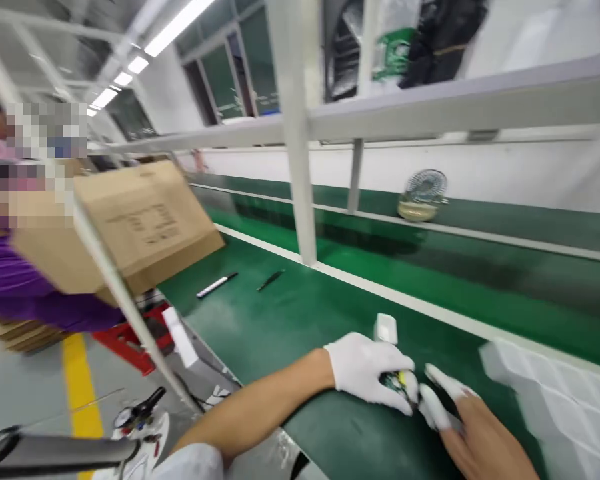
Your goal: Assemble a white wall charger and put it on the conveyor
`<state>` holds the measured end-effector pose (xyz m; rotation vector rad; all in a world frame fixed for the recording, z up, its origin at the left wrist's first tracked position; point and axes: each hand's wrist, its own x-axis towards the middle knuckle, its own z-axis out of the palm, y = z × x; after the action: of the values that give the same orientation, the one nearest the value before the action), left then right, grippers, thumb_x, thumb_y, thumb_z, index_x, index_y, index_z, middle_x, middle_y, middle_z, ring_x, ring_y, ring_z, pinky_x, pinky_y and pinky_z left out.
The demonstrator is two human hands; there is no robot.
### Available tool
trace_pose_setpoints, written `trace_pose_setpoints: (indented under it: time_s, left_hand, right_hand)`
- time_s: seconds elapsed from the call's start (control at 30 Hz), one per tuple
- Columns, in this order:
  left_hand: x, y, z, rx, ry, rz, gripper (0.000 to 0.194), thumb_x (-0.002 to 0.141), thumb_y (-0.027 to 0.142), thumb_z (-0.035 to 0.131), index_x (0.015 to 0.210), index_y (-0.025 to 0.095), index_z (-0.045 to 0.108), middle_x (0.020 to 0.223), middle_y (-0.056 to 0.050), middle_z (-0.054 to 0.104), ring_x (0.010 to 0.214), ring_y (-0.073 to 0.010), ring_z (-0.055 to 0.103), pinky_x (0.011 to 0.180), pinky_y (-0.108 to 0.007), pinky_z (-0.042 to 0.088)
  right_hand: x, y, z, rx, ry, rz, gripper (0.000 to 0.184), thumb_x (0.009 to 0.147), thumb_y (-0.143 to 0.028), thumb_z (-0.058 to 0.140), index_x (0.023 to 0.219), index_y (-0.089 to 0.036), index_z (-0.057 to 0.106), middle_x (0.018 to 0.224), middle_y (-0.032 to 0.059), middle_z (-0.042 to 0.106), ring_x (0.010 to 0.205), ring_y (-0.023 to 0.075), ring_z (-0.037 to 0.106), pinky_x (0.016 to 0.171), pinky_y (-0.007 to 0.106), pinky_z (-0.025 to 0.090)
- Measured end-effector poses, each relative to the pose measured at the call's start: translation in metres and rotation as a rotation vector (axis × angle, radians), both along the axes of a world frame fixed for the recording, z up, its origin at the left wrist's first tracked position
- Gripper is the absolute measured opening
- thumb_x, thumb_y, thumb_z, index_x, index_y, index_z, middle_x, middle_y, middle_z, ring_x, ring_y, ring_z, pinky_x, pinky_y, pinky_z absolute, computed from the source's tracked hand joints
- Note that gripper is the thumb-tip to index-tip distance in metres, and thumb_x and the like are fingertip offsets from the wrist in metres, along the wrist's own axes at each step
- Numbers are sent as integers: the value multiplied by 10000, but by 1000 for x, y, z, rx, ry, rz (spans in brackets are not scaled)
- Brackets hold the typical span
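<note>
Here, at the near edge of the green bench top (280, 327), I have both hands close together on one small job. My left hand (365, 370), in a white glove, is curled over a small greenish part with a yellow fleck (399, 381), gripping it from above so that only a sliver shows at the fingertips. My right hand (460, 417) comes in from the lower right corner of the view, its palm bare and white cots over the fingertips; two fingers are extended toward the part and end just beside it, nearly touching the left fingertips, so this hand is spread, not closed on anything I can make out. The part therefore lies directly between the two hands, already in the left, with the right approaching from the right along the bench's near edge. Just behind the left knuckles, toward the white rail (430, 310) that borders the conveyor belt (480, 267), stands a small white block (385, 328), touching or nearly touching the glove. A white moulded tray (565, 393) sits at the right edge, well blurred. Far up the bench lie a pale pen-like tool (217, 285) and a dark one (271, 280), well apart from my hands. A cardboard box (140, 220) hangs over the left end.
</note>
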<state>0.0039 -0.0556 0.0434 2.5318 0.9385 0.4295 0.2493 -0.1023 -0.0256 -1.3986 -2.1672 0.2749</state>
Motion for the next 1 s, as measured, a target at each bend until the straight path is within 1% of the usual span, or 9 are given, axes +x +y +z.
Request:
trace_pose_setpoints:
  time_s: [0.07, 0.17, 0.23, 0.33, 0.43, 0.67, 0.73, 0.83, 1.0]
  left_hand:
    - [1, 4, -3, -39, 42, 6, 436, 789, 655, 668, 1009, 279, 672, 1004, 18, 726, 947, -175, 707, 722, -229, 521]
    - [3, 10, -9, -68, 125, 68, 613, 724, 631, 737, 1214, 285, 610, 1121, 3, 708, 952, -212, 714, 754, -268, 535]
    - [4, 10, -10, -72, 132, 92, 583, 737, 564, 749, 1227, 287, 597, 1085, 13, 709, 894, -205, 719, 726, -267, 530]
    - [7, 10, -7, -70, 88, 95, 315, 787, 414, 728, 1061, 288, 635, 948, 56, 703, 754, -159, 700, 650, -240, 503]
    - [10, 9, -5, -91, 29, 36, 141, 818, 296, 685, 950, 286, 637, 925, 74, 691, 739, -123, 679, 649, -209, 492]
    - [10, 10, -9, 25, 30, 22, 116, 863, 255, 618, 977, 261, 635, 937, 27, 687, 789, -133, 686, 684, -217, 515]
    - [7, 11, -11, 78, 5, 21, 174, 879, 283, 611, 1050, 251, 618, 947, 8, 694, 784, -142, 691, 683, -233, 534]
    - [2, 13, -17, 188, -66, 31, 405, 876, 363, 635, 1242, 220, 537, 1061, -52, 709, 843, -181, 719, 697, -279, 574]
    - [-1, 14, -24, 197, -169, 57, 521, 877, 459, 660, 1319, 239, 496, 1135, -67, 719, 912, -200, 736, 776, -315, 602]
  right_hand:
    - [-6, -1, 14, -104, -44, -98, 479, 946, -438, 398, 1317, -200, 585, 1238, 133, 685, 1175, 342, 643, 932, 517, 574]
    - [-16, 1, 34, -237, -79, -139, 537, 948, -487, 452, 1360, -155, 543, 1333, 147, 631, 1248, 334, 595, 975, 491, 554]
    - [-19, 2, 39, -240, -90, -104, 588, 923, -487, 531, 1401, -145, 499, 1336, 158, 622, 1267, 348, 574, 992, 512, 540]
    - [-18, 1, 38, -144, -84, -4, 550, 918, -365, 577, 1407, -134, 476, 1326, 175, 613, 1246, 356, 576, 1001, 549, 522]
    - [-15, 1, 34, -74, -82, 26, 481, 906, -256, 582, 1367, -143, 502, 1269, 181, 628, 1174, 358, 603, 930, 561, 551]
    - [-16, 4, 33, -35, -57, 69, 397, 899, -132, 513, 1294, -153, 541, 1197, 155, 645, 1069, 319, 619, 924, 549, 539]
    - [-17, 4, 35, -28, -12, 90, 446, 906, -98, 476, 1344, -177, 507, 1183, 139, 644, 1077, 301, 611, 928, 533, 537]
    - [-18, 4, 38, -28, 49, 121, 552, 916, -76, 449, 1453, -194, 402, 1241, 136, 614, 1138, 285, 584, 995, 540, 501]
    - [-17, 5, 42, -104, 160, 134, 654, 947, -202, 552, 1536, -228, 268, 1311, 133, 584, 1241, 287, 534, 1027, 530, 496]
